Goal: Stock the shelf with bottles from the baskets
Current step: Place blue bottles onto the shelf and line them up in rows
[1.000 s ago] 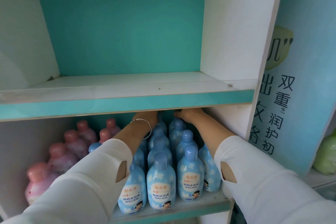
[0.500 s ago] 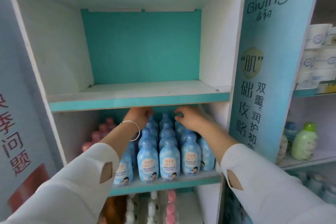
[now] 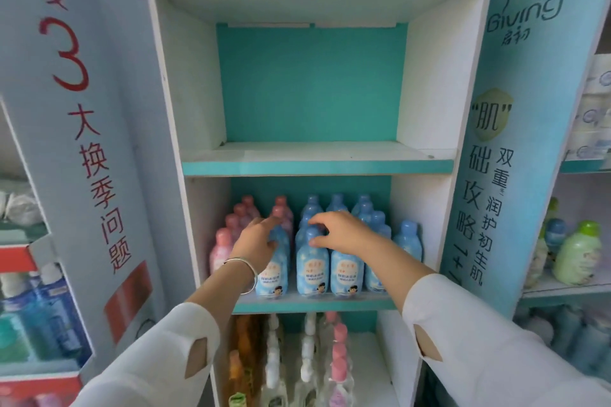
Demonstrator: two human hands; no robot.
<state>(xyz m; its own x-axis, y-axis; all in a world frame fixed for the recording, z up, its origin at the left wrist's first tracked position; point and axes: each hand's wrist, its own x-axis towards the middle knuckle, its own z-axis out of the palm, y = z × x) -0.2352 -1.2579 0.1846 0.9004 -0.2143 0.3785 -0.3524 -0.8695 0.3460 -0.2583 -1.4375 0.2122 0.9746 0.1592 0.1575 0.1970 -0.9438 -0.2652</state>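
Several blue bottles stand in rows on the middle shelf, with pink bottles in rows to their left. My left hand hovers in front of the leftmost blue bottle, fingers relaxed and pointing inward, holding nothing. My right hand hangs over the caps of the front blue bottles, fingers loosely curled, thumb beside one cap; it grips nothing. One blue bottle stands apart at the far right of the shelf. No basket is in view.
The shelf above holds nothing. Below, pump bottles in white, pink and orange stand tightly. Printed side panels flank the unit. Green bottles sit on the right neighbouring shelf, blue ones on the left.
Both hands have drawn back from deep under the upper shelf to the front rows of bottles. My view has pulled away, showing the whole shelf unit.
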